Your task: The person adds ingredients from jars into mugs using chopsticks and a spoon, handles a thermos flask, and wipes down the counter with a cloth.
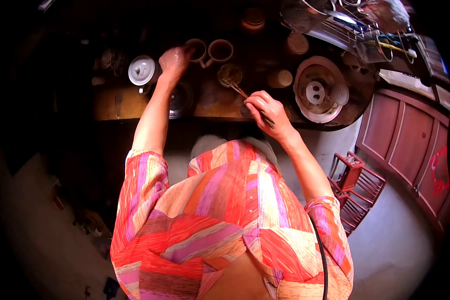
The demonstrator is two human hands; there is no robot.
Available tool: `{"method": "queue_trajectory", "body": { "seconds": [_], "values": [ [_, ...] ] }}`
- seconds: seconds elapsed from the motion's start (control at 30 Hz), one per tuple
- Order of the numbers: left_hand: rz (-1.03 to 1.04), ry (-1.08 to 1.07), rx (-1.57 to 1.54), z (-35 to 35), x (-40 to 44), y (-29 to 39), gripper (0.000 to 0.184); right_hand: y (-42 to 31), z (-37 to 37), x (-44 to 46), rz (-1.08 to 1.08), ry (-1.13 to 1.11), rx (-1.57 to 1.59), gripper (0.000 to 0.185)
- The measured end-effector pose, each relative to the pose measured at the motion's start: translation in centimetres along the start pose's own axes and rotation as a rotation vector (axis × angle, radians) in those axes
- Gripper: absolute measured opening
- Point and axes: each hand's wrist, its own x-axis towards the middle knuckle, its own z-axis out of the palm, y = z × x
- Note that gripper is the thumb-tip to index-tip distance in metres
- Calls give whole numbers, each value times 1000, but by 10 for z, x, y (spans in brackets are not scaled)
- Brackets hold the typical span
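My left hand (175,61) is at the left rim of a mug (197,50), its fingers curled against it and partly lost in shadow. A second mug (220,50) stands just to the right of the first, their handles pointing toward each other. Pinched in my right hand (269,114) is a pair of chopsticks (238,90), slanting up and left. Their tips are in a small bowl (229,75), whose contents are too dark to make out. Left of my left hand sits a white lidded cup (142,70).
A rimmed basin (321,115) holding a dish and a white holed piece (315,92) stands at the right. Near it are a pale-topped container (281,79) and another (298,44). A wire rack (360,37) is at upper right. A wooden chair (357,190) stands below the table edge.
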Motion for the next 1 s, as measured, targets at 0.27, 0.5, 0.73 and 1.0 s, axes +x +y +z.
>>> {"method": "queue_trajectory", "body": {
  "seconds": [0.27, 0.5, 0.73, 1.0],
  "values": [
    [166, -137, -790, 4, -31, 80, 36, -24, -50, -77, 667, 682, 987, 22],
    [560, -176, -562, 68, -54, 216, 94, 4, -106, -179, 676, 1092, 1920, 19],
    [635, -161, -521, 113, -47, 239, 109, -3, -104, -204, 750, 1199, 1909, 19],
    [592, -165, -531, 105, -46, 224, 106, 14, -116, -193, 838, 1084, 1940, 16]
  ]
}}
